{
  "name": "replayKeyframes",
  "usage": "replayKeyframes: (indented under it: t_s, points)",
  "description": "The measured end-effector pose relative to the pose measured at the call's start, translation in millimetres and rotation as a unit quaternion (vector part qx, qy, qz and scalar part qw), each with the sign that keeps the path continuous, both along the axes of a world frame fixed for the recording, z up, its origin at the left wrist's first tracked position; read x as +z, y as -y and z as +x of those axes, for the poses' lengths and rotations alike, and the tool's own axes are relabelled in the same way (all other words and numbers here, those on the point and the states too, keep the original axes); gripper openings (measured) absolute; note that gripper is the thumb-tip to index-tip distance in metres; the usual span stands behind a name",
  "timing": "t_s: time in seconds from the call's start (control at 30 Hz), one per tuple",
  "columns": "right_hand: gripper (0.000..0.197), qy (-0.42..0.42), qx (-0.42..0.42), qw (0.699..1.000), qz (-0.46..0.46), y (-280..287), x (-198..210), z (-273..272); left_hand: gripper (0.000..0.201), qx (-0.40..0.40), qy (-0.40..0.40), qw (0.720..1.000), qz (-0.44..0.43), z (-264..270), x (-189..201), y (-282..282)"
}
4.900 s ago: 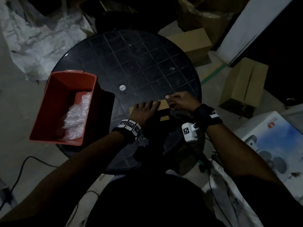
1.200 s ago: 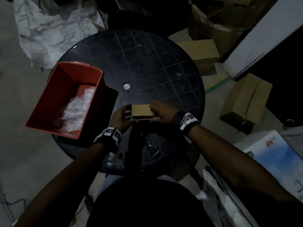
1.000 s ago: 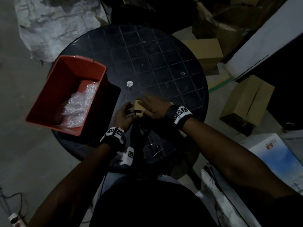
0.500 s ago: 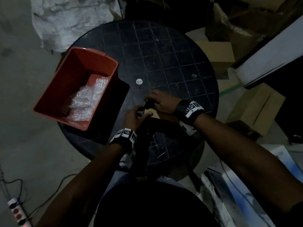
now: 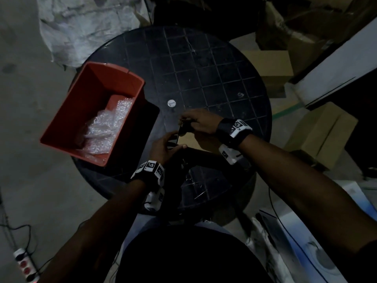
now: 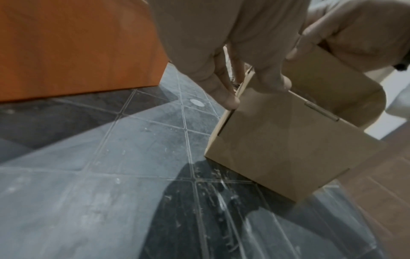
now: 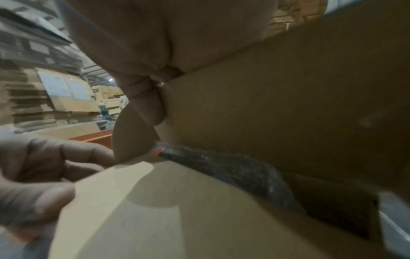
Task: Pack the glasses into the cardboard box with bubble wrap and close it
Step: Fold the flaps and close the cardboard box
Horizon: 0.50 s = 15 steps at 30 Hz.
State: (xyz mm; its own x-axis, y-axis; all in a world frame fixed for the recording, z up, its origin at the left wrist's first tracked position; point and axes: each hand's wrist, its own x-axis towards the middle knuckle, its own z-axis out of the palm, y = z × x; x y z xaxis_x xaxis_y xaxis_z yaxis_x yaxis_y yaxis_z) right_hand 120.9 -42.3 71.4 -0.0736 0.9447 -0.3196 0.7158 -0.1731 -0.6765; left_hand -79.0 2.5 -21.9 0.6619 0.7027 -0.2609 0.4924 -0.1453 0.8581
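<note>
A small brown cardboard box [image 5: 191,140] rests tilted on the round black table [image 5: 204,64]. My left hand [image 5: 175,139] grips its left end, thumb on top and fingers [image 6: 224,94] on the end flap. My right hand [image 5: 186,121] reaches over the box and holds its raised lid [image 7: 288,105], the thumb [image 7: 146,101] pressed by a rounded side flap. Through the gap under the lid I see a dark bundle in bubble wrap [image 7: 233,168] inside the box [image 6: 288,149]. Whether it is the glasses cannot be told.
A red plastic bin [image 5: 67,127] holding loose bubble wrap [image 5: 106,127] stands at the table's left edge, close to my left hand. A small white disc [image 5: 171,103] lies mid-table. Cardboard cartons [image 5: 320,131] and a white printed box sit on the floor to the right.
The box, held level between both hands a second ago, is now tilted with its lid lifted. My right hand has shifted over it to its far left end.
</note>
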Motion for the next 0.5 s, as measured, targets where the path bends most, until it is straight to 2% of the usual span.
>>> replayKeyframes:
  t_s: [0.2,0.27,0.5]
  points:
    - [0.032,-0.034,-0.006,0.999,-0.027,-4.1,1.7,3.3,0.064,-0.002,0.000,1.000,0.004,-0.4,5.8,-1.8]
    - [0.031,-0.023,0.006,0.999,-0.025,-5.1,0.9,3.7,0.065,-0.001,0.005,1.000,0.003,-0.4,5.6,-1.6]
    - [0.027,-0.024,-0.025,0.999,-0.018,-7.3,-4.2,7.1,0.062,0.006,0.015,1.000,0.024,1.9,1.2,-1.5]
